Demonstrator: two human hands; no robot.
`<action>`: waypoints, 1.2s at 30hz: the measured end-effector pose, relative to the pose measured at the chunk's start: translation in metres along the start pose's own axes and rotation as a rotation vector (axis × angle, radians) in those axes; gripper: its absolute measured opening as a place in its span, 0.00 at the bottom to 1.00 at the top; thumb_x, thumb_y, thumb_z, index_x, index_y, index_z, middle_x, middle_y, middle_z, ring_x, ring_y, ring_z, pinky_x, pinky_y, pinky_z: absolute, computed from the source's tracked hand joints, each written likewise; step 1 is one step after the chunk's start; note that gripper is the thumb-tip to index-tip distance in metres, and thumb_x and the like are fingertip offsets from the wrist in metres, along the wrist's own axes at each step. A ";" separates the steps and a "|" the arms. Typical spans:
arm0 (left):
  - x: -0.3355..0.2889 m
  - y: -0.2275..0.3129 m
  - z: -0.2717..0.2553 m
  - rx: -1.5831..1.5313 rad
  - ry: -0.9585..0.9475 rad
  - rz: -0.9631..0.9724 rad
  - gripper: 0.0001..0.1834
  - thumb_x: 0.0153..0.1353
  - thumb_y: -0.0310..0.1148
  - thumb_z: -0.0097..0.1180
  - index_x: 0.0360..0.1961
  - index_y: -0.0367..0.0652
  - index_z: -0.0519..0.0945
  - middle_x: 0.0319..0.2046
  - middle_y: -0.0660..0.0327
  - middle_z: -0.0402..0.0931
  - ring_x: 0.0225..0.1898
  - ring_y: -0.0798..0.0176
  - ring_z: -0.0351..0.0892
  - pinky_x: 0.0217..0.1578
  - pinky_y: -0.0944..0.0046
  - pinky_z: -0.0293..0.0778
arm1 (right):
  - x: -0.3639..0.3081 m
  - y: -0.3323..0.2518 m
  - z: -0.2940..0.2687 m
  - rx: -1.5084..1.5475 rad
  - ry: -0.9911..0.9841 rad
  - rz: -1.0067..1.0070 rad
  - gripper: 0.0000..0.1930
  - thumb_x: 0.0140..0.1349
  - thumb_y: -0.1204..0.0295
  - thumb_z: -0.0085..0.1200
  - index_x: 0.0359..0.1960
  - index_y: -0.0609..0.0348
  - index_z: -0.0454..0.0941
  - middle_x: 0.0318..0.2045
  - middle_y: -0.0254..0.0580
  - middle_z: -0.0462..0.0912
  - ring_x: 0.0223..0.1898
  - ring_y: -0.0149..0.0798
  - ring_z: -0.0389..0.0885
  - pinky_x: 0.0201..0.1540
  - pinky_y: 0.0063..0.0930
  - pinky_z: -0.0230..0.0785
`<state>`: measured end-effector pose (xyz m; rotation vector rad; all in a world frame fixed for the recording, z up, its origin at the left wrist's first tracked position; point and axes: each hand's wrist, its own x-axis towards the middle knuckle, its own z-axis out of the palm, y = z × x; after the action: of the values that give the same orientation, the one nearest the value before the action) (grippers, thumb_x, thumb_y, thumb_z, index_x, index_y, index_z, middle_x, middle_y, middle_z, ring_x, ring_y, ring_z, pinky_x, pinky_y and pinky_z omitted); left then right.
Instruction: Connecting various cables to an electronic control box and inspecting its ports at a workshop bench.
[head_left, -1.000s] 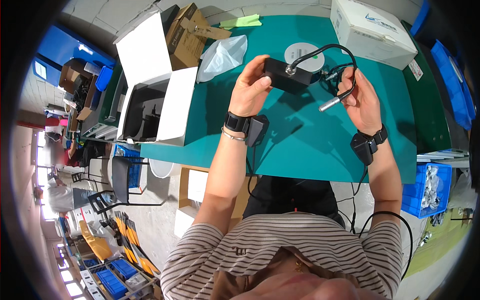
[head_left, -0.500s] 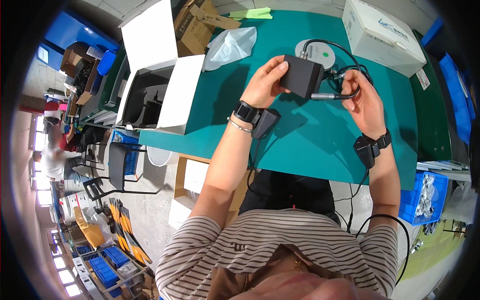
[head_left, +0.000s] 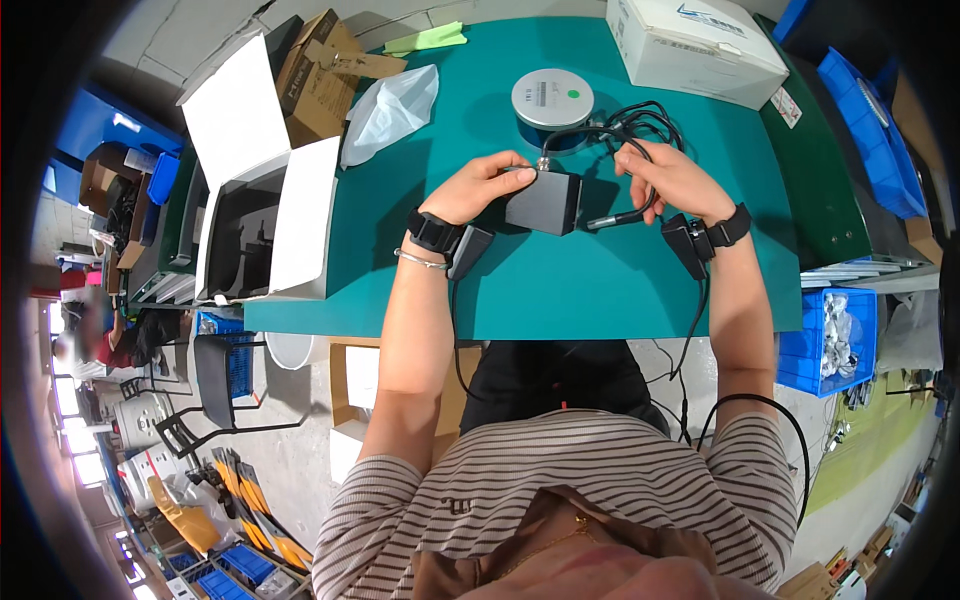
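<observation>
My left hand [head_left: 478, 190] grips a black square box [head_left: 545, 203] by its left side, thumb along the top edge. A metal connector on the box's far side joins it to a black cable [head_left: 652, 160]. My right hand [head_left: 672, 182] is closed on this cable, to the right of the box. The cable's grey metal end [head_left: 606, 221] points left from below my right fingers, apart from the box. Beyond the box stands a round silver device [head_left: 553, 100] with a green dot and a printed label. More black cable lies coiled to its right.
An open white carton [head_left: 310, 225] with black foam stands on the left of the green table [head_left: 600, 300]. A clear plastic bag [head_left: 392, 115], a brown cardboard box [head_left: 325, 80] and a green strip [head_left: 425, 38] lie behind. A closed white box [head_left: 695, 50] stands far right.
The view has shifted. My hands have drawn the black box and cable nearer and lower, away from the silver device, which now shows fully. The box has turned to lie flatter.
</observation>
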<state>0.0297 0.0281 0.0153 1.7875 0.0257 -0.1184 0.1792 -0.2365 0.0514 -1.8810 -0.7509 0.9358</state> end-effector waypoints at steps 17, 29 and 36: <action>-0.002 -0.005 0.002 0.038 -0.132 -0.039 0.17 0.61 0.42 0.66 0.39 0.36 0.83 0.32 0.66 0.80 0.35 0.73 0.73 0.40 0.71 0.69 | -0.003 0.003 -0.026 -0.050 0.458 -0.216 0.14 0.67 0.62 0.54 0.46 0.60 0.79 0.31 0.35 0.83 0.19 0.26 0.76 0.24 0.21 0.69; -0.001 -0.003 0.003 -0.044 -0.117 -0.003 0.14 0.62 0.36 0.65 0.43 0.39 0.80 0.42 0.63 0.82 0.44 0.71 0.78 0.50 0.69 0.72 | 0.044 0.063 -0.038 -0.215 0.638 -0.213 0.23 0.60 0.59 0.63 0.53 0.59 0.78 0.41 0.38 0.84 0.40 0.32 0.80 0.44 0.28 0.72; 0.001 -0.008 0.003 -0.066 -0.086 -0.020 0.13 0.62 0.34 0.64 0.44 0.39 0.79 0.43 0.62 0.82 0.45 0.69 0.79 0.50 0.69 0.74 | 0.041 0.049 -0.035 0.058 0.555 -0.327 0.13 0.67 0.74 0.52 0.50 0.65 0.78 0.41 0.36 0.84 0.44 0.30 0.81 0.49 0.24 0.69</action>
<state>0.0296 0.0268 0.0071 1.7152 -0.0143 -0.2059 0.2370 -0.2403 0.0069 -1.7743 -0.6486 0.2069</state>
